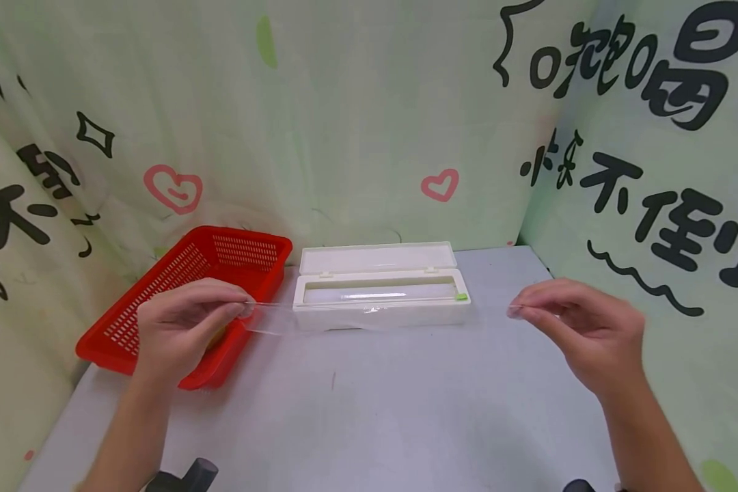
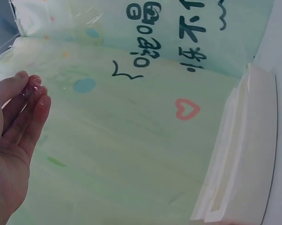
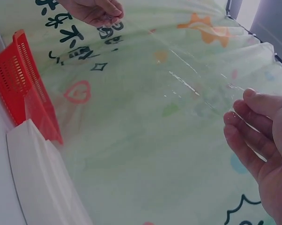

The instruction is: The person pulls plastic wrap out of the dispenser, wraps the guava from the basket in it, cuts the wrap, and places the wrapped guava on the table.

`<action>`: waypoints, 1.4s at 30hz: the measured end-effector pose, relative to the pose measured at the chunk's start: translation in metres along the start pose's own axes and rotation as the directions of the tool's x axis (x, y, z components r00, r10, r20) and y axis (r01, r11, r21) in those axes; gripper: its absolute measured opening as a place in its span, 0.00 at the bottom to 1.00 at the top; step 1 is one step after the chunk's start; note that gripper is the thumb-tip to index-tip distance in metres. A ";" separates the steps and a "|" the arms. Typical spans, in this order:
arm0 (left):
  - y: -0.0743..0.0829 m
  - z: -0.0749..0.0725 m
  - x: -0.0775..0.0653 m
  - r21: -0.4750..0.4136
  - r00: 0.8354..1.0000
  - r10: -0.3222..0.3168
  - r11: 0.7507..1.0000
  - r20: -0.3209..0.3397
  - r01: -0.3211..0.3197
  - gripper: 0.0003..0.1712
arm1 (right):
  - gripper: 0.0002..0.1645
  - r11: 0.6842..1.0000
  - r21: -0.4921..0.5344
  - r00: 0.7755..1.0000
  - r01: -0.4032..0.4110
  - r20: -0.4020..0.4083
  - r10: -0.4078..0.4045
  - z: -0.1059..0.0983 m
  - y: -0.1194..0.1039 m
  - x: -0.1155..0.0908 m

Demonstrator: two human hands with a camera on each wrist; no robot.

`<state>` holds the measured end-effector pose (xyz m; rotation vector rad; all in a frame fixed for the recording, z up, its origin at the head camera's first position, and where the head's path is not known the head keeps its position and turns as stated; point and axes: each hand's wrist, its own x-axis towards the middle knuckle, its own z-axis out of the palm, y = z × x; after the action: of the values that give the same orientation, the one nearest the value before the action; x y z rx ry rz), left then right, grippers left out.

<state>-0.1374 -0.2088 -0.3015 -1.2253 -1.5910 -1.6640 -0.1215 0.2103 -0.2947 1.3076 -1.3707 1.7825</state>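
Observation:
A sheet of clear plastic film [image 1: 273,320] is stretched in the air between the two hands, above the table. At its left end the left hand [image 1: 184,324] pinches it between thumb and fingertips, overlapping the red basket in the head view. The right hand [image 1: 587,331] pinches the other end, out over the right side of the table. Shiny streaks show the film [image 3: 185,83] in the right wrist view. Behind it stands a white cling film dispenser box [image 1: 381,314] with its lid [image 1: 378,258] raised and a pale roll [image 1: 381,292] inside.
A red plastic basket [image 1: 141,294] stands at the back left, close to the box; something yellowish inside it is mostly hidden by the left hand. A printed curtain [image 1: 344,123] encloses the white table [image 1: 393,410] at the back and sides.

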 end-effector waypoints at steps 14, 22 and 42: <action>-0.021 -0.004 -0.022 0.078 0.985 -0.170 0.982 0.000 0.170 0.14 | 0.07 0.981 -0.116 0.988 -0.153 0.000 0.154 -0.006 0.015 -0.015; -0.027 -0.002 -0.032 0.124 0.970 -0.241 0.962 -0.022 0.241 0.17 | 0.11 0.954 -0.186 0.971 -0.236 -0.009 0.238 -0.014 0.025 -0.031; -0.031 0.007 -0.050 0.190 0.858 -0.513 0.843 0.006 0.502 0.09 | 0.14 0.851 -0.318 0.905 -0.417 -0.059 0.422 -0.020 0.031 -0.053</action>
<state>-0.1396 -0.2075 -0.3602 -0.7995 -2.1928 -1.7405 -0.1344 0.2255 -0.3559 0.8888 -1.9803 1.7071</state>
